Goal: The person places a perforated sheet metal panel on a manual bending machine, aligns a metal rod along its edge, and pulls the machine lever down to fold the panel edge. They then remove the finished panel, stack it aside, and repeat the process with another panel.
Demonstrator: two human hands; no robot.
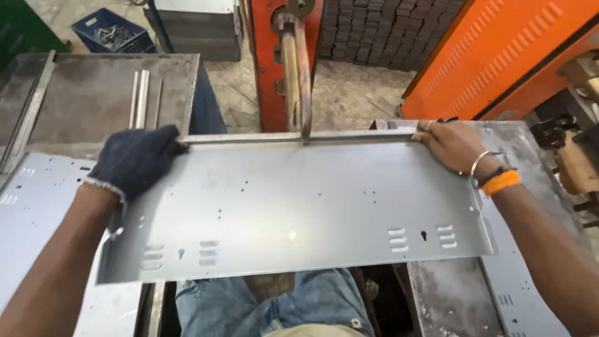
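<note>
The gloved left hand [134, 159] and bare right hand [452, 145] each press a grip on the metal panel [293, 212]; a blue crate [112, 31] apparently holds small metal parts.

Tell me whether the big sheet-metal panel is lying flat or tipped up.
Roughly flat. The panel faces up across the gap between two tables, both hands at its far corners: gloved left hand, bare right hand.

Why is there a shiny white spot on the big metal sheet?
In the head view, light glares off the grey metal sheet as a small bright spot near its middle; the sheet looks sharp, while the gloved left hand and bare right hand hold its far corners.
</note>
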